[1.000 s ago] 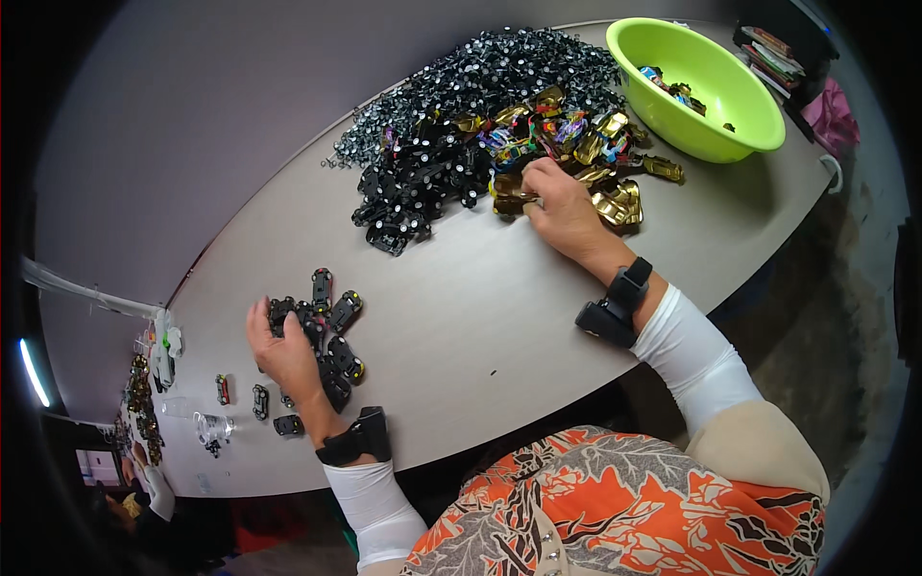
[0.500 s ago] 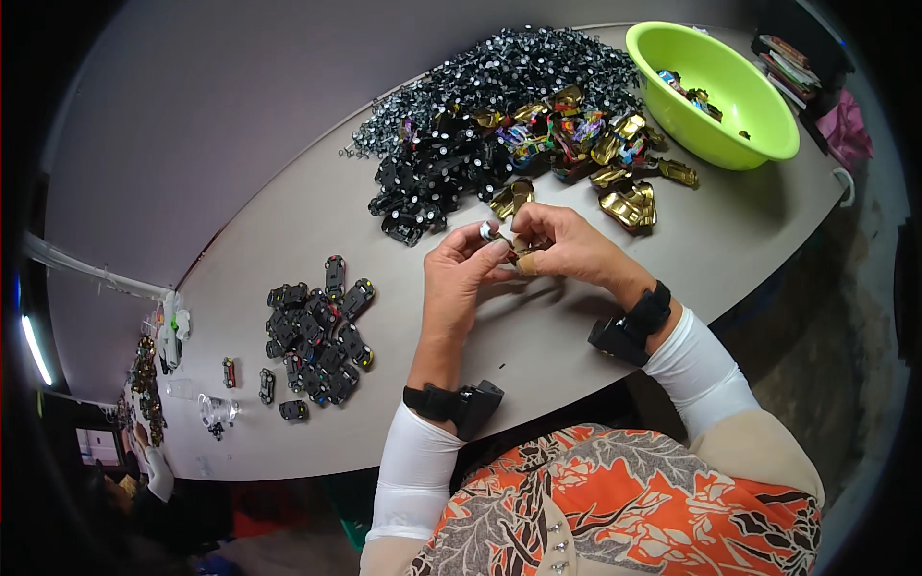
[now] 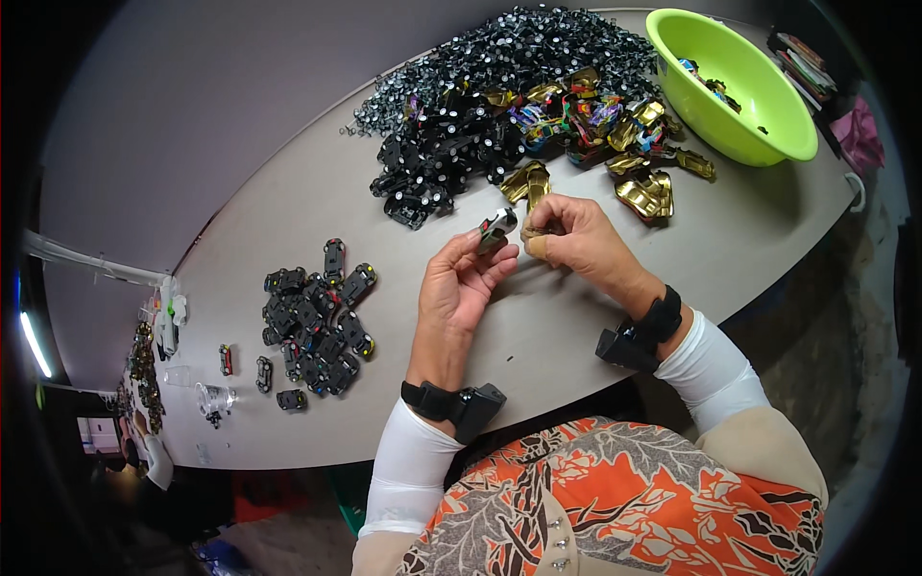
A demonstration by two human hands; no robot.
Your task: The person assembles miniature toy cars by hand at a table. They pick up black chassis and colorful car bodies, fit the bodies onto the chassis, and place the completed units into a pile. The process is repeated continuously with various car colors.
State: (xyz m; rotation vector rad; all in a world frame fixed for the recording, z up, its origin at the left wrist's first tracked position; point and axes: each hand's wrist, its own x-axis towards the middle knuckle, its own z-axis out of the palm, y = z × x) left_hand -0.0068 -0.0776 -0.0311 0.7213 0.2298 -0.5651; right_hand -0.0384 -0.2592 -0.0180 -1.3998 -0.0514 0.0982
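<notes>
My left hand (image 3: 459, 283) is closed on a small toy car (image 3: 497, 228), pinched at its end between thumb and fingers, its pale and dark sides showing. Close beside it, my right hand (image 3: 581, 240) is pinched shut; a dark bit shows between the fingers, too small to name. A gold toy car shell (image 3: 527, 182) lies on the table just beyond my hands. Behind it are a heap of black car bases (image 3: 437, 158) with wheels and a heap of gold and coloured car shells (image 3: 600, 120).
Small wheel parts (image 3: 538, 48) form a wide heap at the back. A lime green basin (image 3: 759, 134) with some shells stands at the far right. To the left lie a cluster of dark toy cars (image 3: 312, 317), a red car (image 3: 226, 360) and a clear cup (image 3: 213, 396). Another person's arm (image 3: 157, 461) shows far left.
My hands have come apart slightly. The toy car, mostly hidden between them before, now stands up in my left hand's fingers. The view has shifted a little.
</notes>
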